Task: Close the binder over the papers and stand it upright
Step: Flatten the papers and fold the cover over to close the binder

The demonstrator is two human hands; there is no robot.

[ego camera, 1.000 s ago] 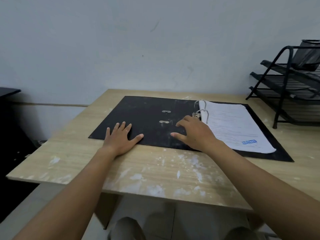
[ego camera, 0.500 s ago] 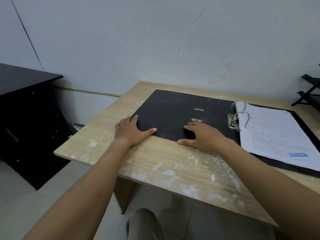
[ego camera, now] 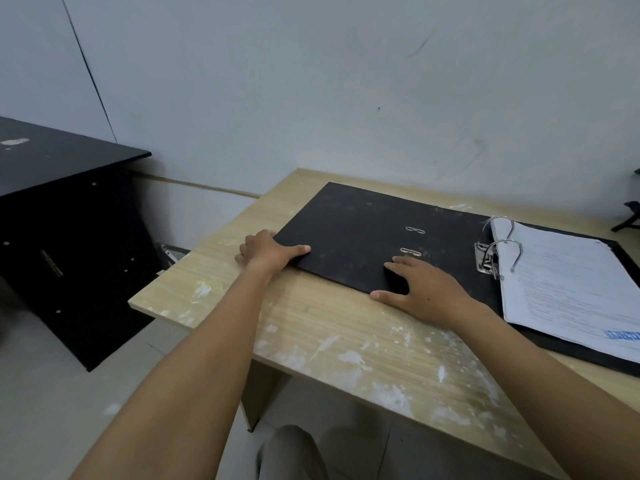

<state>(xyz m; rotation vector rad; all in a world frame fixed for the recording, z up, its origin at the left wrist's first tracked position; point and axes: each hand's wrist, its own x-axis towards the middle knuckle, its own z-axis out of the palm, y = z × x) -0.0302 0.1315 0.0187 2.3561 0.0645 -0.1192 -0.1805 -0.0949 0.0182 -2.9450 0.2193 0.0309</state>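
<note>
A black lever-arch binder [ego camera: 360,230] lies open and flat on the wooden table [ego camera: 346,344]. Its left cover is bare, with two metal slots. A stack of printed papers [ego camera: 561,289] sits on the right half, threaded on the two metal rings [ego camera: 502,252]. My left hand [ego camera: 266,252] holds the cover's near left corner, thumb on top and fingers curled at the edge. My right hand [ego camera: 422,289] rests flat on the cover's front edge, fingers spread, thumb on the table.
A black cabinet [ego camera: 69,209] stands to the left of the table, across a gap of floor. A pale wall runs behind the table. Part of a black wire rack [ego camera: 632,216] shows at the right edge. White paint marks fleck the tabletop.
My view has swung left. My left hand slid from lying flat on the cover to gripping its left corner. My right hand moved left along the front edge, away from the rings.
</note>
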